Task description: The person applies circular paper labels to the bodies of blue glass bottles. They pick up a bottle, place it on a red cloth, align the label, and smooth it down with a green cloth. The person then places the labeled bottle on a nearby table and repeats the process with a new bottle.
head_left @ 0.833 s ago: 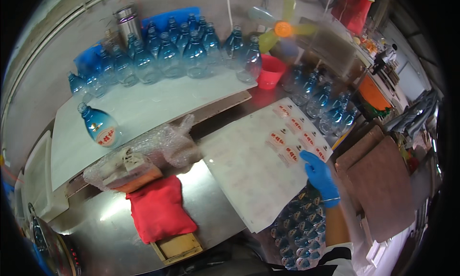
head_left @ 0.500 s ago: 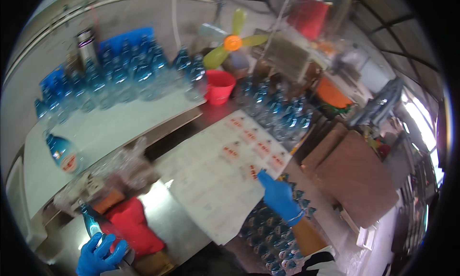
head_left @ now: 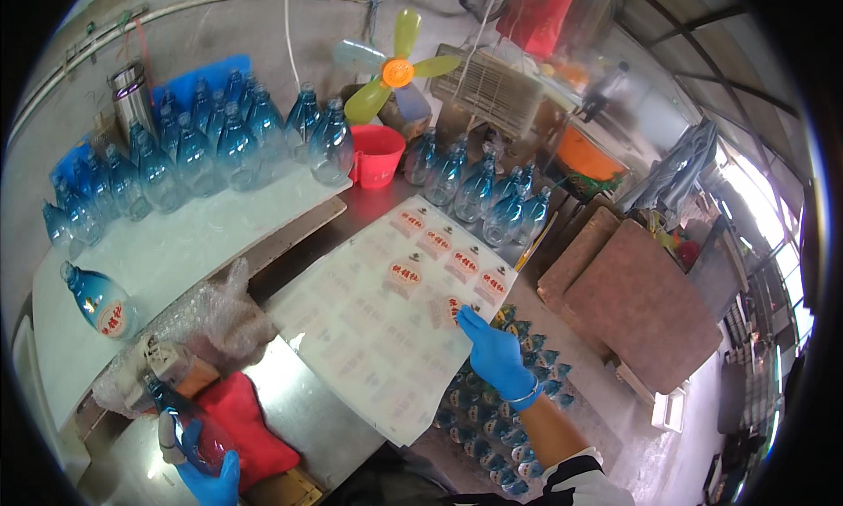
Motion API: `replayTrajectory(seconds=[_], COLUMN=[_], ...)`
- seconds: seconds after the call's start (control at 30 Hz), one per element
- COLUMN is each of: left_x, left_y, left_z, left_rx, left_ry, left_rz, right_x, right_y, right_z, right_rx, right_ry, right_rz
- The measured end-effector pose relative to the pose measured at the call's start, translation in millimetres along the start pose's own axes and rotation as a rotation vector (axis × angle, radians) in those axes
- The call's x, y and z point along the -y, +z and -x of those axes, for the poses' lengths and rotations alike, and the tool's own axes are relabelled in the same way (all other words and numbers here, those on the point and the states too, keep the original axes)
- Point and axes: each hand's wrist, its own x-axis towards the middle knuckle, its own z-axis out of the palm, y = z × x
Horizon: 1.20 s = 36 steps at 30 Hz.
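My left hand (head_left: 209,473), in a blue glove, grips a clear-and-blue glass bottle (head_left: 204,434) at the lower left. The bottle lies tilted over a red cushion (head_left: 250,422), its neck pointing up and left. My right hand (head_left: 500,357), also gloved in blue, reaches over the right edge of a stack of pale label sheets (head_left: 338,348). Its fingers are pressed together on a red-printed label (head_left: 450,311), covering part of it; this label sits askew from the others. Several more red-printed labels (head_left: 465,260) lie along the sheet's upper right edge.
Several blue glass bottles (head_left: 202,159) stand on a white board (head_left: 193,242); a labelled bottle (head_left: 101,304) lies there. More bottles (head_left: 474,190) stand beyond the sheets, by a red bucket (head_left: 378,159) and a fan (head_left: 398,71). Packed bottles (head_left: 483,427) stand below right, near brown boards (head_left: 645,304).
My left hand has turned the bottle and shifted its grip, the thumb side now showing at the bottle's lower end. The right hand stays at the label; the whole view has shifted slightly.
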Motion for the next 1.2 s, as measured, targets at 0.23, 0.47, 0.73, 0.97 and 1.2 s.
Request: replayTrajectory(seconds=[0.23, 0.47, 0.73, 0.97, 1.2], left_x=[-9.6, 4.0, 9.7, 16.0, 10.7], left_y=[-4.1, 20.6, -1.2, 3.2, 3.5], left_z=[-11.1, 4.3, 10.6, 14.7, 24.8], left_rx=[0.005, -0.080, 0.045, -0.054, -0.131], left_ry=[-0.143, -0.072, -0.508, -0.202, -0.267], left_rz=[0.346, 0.469, 0.635, 0.352, 0.382], right_x=[16.9, -19.6, 2.6, 5.4, 85.1], right_y=[21.5, 53.4, 27.9, -11.3, -77.1], right_z=[29.7, -4.6, 25.6, 22.6, -15.2], right_rx=[-0.253, -0.214, -0.289, -0.673, -0.597], right_ry=[0.323, 1.031, 0.556, 0.092, -0.420], right_rz=[-0.141, -1.415, -1.348, 0.043, -0.253])
